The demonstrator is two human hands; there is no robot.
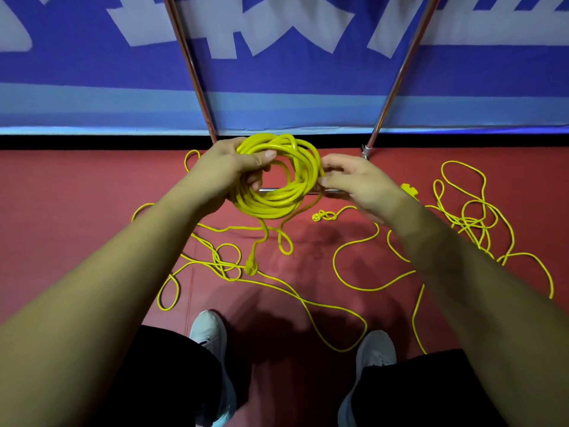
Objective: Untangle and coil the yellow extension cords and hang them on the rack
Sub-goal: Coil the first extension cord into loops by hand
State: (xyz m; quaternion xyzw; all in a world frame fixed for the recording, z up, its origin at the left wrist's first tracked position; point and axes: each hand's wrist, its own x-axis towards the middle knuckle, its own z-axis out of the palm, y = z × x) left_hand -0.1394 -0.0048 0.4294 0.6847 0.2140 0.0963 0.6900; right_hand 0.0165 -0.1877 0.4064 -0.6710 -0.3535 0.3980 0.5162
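A coiled yellow extension cord (277, 177) is held in front of the rack (197, 87), above its bottom bar (271, 190). Its left side is gripped by the left hand (228, 174), with the fingers curled through the loops. Its right edge is pinched by the right hand (357, 183). A plug (251, 266) is hung beneath. Loose yellow cords (468, 220) are spread on the red floor (77, 211) before the rack.

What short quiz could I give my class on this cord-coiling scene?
1. Choose: which hand's fingers reach through the middle of the coiled cord? A left, B right, C neither.
2. True or false: every cord is already coiled.
3. Fill in: the plug hanging below the coil is coloured ____.
Key: 1 A, the left hand. 2 False; loose cords lie on the floor. 3 yellow.
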